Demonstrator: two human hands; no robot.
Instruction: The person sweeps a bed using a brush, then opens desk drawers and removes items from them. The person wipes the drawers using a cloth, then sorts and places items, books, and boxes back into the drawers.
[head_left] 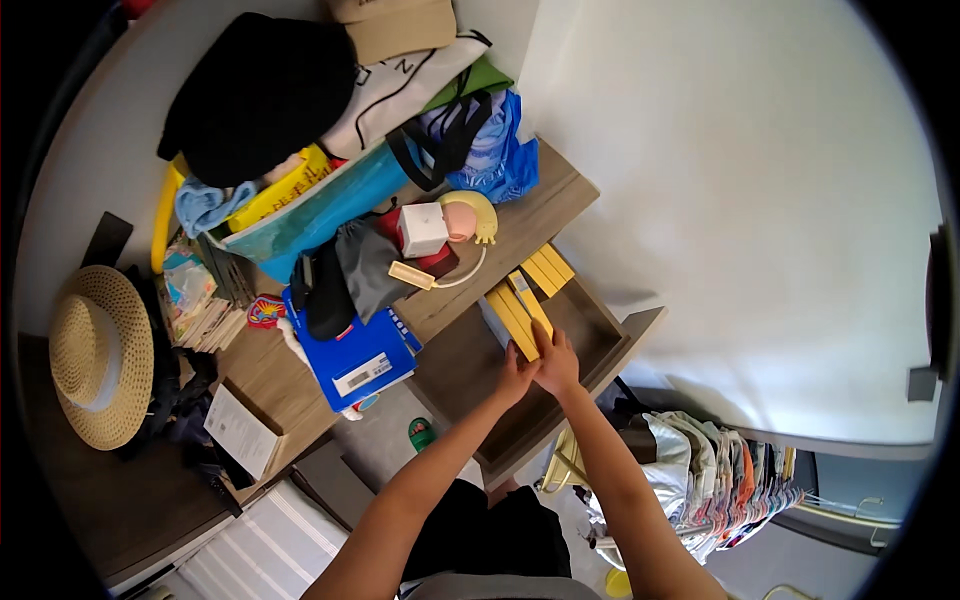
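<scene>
An open wooden drawer (595, 335) lies in front of me below the desk top. In it sits a row of narrow yellow boxes (512, 318), side by side. My left hand (516, 376) is closed at the near left end of the row, fingers against it. Right beside it, my right hand (557, 364) grips the near right end, with its fingers over the yellow edge. The two hands almost touch. Several more yellow boxes (548, 270) lie at the back of the drawer, apart from my hands. My palms hide part of the near ends.
On the wooden desk (555, 185) stand a blue bin (330, 205) of bags and cloths, a white cube (423, 230), a grey pouch (368, 268) and a blue folder (355, 355). A straw hat (98, 355) is at left. Hanging clothes (700, 465) are at right; a green slipper (421, 434) lies below.
</scene>
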